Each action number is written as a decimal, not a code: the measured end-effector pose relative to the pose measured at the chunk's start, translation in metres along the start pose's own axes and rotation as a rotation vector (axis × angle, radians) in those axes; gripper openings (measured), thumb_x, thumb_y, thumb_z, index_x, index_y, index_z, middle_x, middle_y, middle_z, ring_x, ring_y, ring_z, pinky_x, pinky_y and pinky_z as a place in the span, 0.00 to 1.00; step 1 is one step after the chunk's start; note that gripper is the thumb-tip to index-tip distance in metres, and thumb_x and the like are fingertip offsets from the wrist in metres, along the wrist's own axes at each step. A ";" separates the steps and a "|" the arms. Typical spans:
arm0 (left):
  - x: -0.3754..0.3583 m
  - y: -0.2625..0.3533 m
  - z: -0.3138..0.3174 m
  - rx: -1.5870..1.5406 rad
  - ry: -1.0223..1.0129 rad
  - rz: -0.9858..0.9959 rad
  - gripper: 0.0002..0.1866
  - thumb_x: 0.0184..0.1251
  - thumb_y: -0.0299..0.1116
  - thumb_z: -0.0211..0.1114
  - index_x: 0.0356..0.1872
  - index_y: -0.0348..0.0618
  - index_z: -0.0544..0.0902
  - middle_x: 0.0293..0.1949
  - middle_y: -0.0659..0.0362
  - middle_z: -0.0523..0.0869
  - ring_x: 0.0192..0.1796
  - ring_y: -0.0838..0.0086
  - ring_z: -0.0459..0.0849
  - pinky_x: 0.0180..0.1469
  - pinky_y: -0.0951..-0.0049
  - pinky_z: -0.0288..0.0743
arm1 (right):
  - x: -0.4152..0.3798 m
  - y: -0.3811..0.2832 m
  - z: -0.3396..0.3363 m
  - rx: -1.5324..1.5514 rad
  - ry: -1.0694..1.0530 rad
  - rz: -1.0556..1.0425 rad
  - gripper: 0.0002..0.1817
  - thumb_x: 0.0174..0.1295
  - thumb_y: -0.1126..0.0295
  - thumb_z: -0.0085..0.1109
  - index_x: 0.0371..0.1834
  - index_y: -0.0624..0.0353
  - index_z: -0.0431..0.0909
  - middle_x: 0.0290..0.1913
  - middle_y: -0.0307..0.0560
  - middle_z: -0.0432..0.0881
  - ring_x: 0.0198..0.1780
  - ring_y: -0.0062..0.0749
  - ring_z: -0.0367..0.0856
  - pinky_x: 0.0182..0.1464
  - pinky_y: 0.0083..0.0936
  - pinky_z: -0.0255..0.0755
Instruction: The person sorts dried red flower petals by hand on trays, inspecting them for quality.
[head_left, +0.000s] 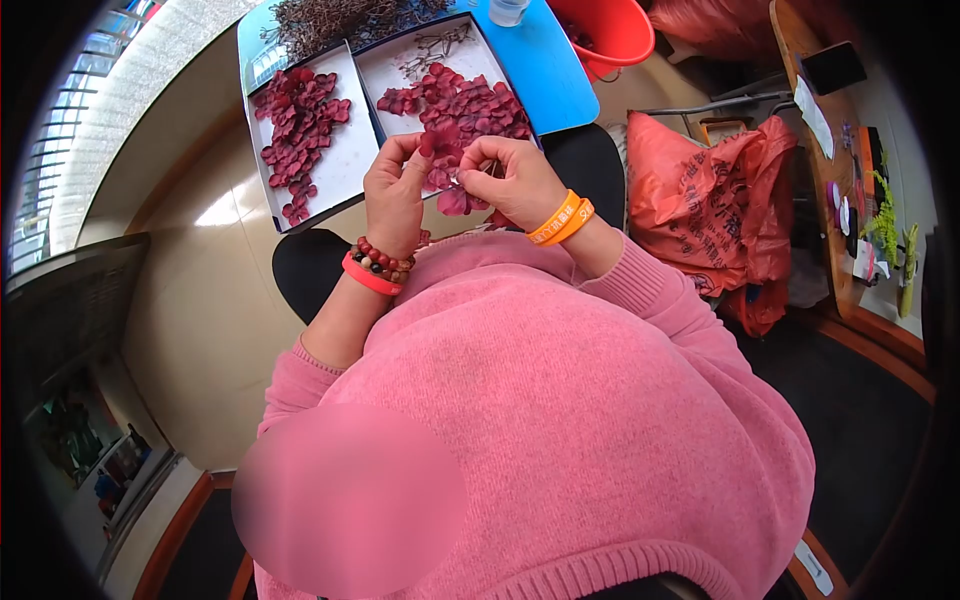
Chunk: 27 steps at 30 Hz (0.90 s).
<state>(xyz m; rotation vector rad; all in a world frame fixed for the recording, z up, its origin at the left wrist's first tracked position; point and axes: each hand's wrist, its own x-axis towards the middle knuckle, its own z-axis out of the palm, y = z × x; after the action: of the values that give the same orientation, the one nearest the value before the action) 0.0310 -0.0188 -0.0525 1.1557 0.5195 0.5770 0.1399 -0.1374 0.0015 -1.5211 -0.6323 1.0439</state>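
Note:
My left hand [395, 195] has thumb and index finger closed in a pinch on a dark red flower [442, 150], whose petals spread between my two hands. Close beside it, my right hand [520, 185] is also pinched, at the flower's lower side; whatever is between its fingertips is too small to make out. More dark red petals [458, 202] hang just below my fingers. Beyond my hands, a heap of dark red flowers [480, 105] lies in the right shallow box [375, 60]. Another heap of flowers [300, 125] lies in the left white box [345, 180].
Both boxes rest on a blue table [560, 85]. Brown twiggy stems [320, 25] are piled at its far side, near a clear cup [508, 12]. A red bucket [625, 40] and red plastic bags [700, 200] stand to the right, before a wooden desk [830, 170].

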 end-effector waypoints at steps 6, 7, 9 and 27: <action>-0.008 0.009 0.002 0.037 0.068 0.007 0.08 0.69 0.31 0.59 0.43 0.39 0.79 0.40 0.62 0.84 0.40 0.81 0.79 0.44 0.81 0.71 | -0.007 0.000 0.001 -0.085 -0.048 -0.104 0.04 0.55 0.75 0.58 0.29 0.64 0.76 0.25 0.39 0.77 0.24 0.17 0.78 0.23 0.15 0.71; -0.011 0.008 0.005 0.029 0.041 0.014 0.08 0.69 0.30 0.59 0.43 0.39 0.79 0.40 0.62 0.84 0.40 0.81 0.79 0.44 0.81 0.71 | -0.008 -0.004 0.002 -0.092 -0.038 -0.093 0.04 0.55 0.74 0.58 0.29 0.64 0.76 0.25 0.39 0.77 0.25 0.17 0.78 0.24 0.15 0.71; -0.016 0.009 0.010 -0.012 -0.004 0.028 0.08 0.69 0.29 0.59 0.44 0.39 0.79 0.39 0.62 0.83 0.39 0.81 0.78 0.44 0.81 0.71 | -0.010 -0.006 0.001 -0.072 -0.028 -0.067 0.04 0.56 0.74 0.58 0.29 0.64 0.76 0.27 0.40 0.77 0.26 0.18 0.78 0.25 0.15 0.71; -0.036 0.011 0.012 0.107 -0.044 0.072 0.04 0.67 0.23 0.57 0.40 0.36 0.78 0.34 0.61 0.82 0.34 0.82 0.80 0.37 0.81 0.76 | -0.023 0.013 0.007 -0.383 0.094 -0.366 0.05 0.50 0.74 0.58 0.27 0.65 0.74 0.29 0.51 0.75 0.28 0.36 0.77 0.33 0.28 0.73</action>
<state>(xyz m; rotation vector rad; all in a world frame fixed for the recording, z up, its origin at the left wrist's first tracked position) 0.0101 -0.0482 -0.0354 1.2897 0.4776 0.5903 0.1217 -0.1562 -0.0050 -1.6863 -1.0422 0.5894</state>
